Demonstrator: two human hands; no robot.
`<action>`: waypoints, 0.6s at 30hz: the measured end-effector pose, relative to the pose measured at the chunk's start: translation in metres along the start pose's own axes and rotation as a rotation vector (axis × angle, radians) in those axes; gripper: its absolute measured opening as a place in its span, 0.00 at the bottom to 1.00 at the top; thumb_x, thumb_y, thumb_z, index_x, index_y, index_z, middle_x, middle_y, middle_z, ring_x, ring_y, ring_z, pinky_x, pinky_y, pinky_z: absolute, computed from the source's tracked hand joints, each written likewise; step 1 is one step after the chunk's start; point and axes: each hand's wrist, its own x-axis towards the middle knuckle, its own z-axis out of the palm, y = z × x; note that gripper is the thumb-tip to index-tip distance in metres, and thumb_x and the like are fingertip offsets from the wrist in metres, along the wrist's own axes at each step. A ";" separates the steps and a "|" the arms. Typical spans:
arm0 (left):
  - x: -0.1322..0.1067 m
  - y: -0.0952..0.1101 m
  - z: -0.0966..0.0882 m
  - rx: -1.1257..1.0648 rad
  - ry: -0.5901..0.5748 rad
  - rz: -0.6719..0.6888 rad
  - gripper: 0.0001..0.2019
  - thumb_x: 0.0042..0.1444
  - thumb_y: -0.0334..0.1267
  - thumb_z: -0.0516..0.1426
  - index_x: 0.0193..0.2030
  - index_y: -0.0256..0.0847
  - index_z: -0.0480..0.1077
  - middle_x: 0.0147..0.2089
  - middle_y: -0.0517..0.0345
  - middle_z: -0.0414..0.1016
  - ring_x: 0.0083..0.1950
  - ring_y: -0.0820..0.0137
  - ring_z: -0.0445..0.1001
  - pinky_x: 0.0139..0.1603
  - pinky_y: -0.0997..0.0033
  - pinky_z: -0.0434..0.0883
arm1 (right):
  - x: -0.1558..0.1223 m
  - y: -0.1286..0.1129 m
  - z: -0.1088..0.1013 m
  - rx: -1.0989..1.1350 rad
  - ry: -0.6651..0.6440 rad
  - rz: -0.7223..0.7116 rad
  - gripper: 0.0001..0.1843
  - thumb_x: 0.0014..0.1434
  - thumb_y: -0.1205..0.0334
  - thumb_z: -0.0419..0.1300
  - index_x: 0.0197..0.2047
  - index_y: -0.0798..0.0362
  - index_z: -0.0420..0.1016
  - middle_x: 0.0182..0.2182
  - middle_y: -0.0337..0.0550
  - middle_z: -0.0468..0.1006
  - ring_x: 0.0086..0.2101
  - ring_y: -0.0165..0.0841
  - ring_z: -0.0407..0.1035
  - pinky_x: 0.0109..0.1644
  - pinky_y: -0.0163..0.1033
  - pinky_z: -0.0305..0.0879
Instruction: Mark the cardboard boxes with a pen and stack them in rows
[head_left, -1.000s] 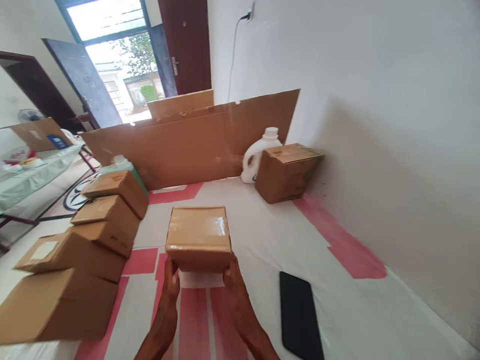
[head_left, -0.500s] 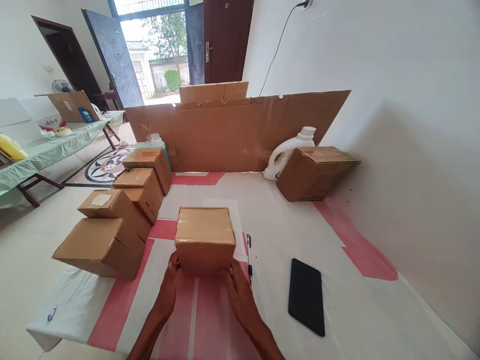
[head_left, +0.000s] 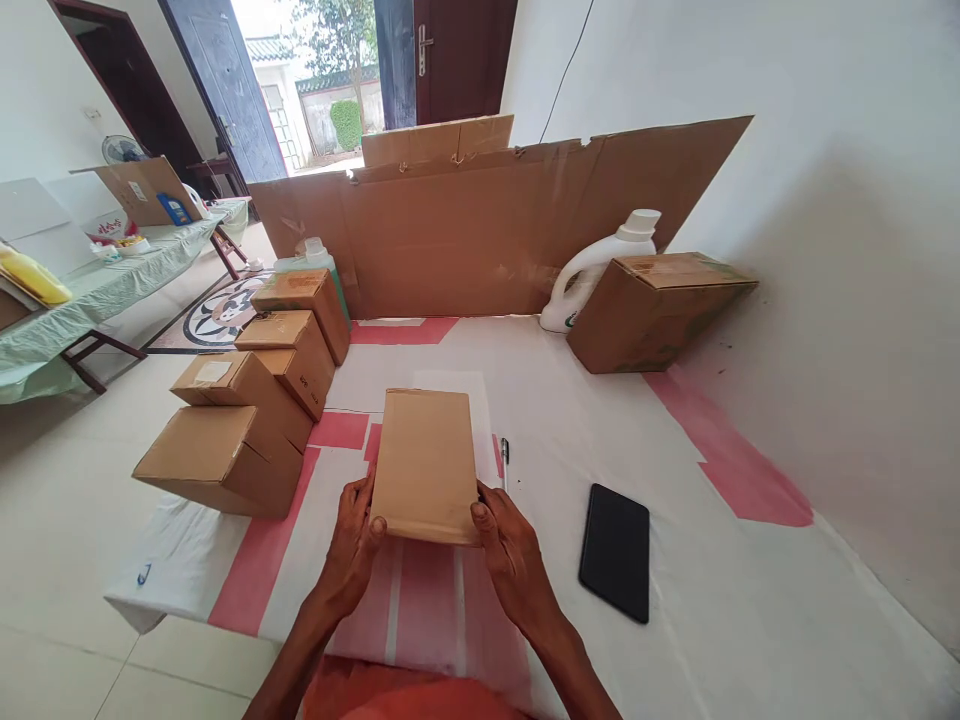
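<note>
A small brown cardboard box point(head_left: 426, 463) sits in the middle of a white and red sheet point(head_left: 705, 600) on the floor, held between both my hands. My left hand point(head_left: 355, 545) grips its near left corner with the fingers curled around the edge. My right hand point(head_left: 514, 552) grips the near right corner the same way. The box's plain broad face is turned up towards me. A pen point(head_left: 505, 455) lies just right of the box, partly hidden by it.
A black phone point(head_left: 616, 551) lies on the sheet to the right. Several cardboard boxes point(head_left: 247, 400) line the left edge. One box point(head_left: 654, 311) and a white jug point(head_left: 596, 268) stand by the wall. A tall cardboard panel point(head_left: 480, 230) closes the back.
The box has been tipped towards me, so a plain long face now shows instead of the taped top. My hands have shifted up onto its near corners. The view has dropped lower.
</note>
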 end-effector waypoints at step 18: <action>-0.032 0.021 -0.007 0.284 0.044 0.134 0.34 0.68 0.53 0.57 0.76 0.48 0.53 0.60 0.42 0.68 0.61 0.51 0.70 0.59 0.46 0.73 | 0.007 -0.032 -0.038 -0.118 0.083 -0.176 0.24 0.72 0.46 0.55 0.60 0.51 0.78 0.43 0.47 0.79 0.42 0.39 0.74 0.46 0.41 0.71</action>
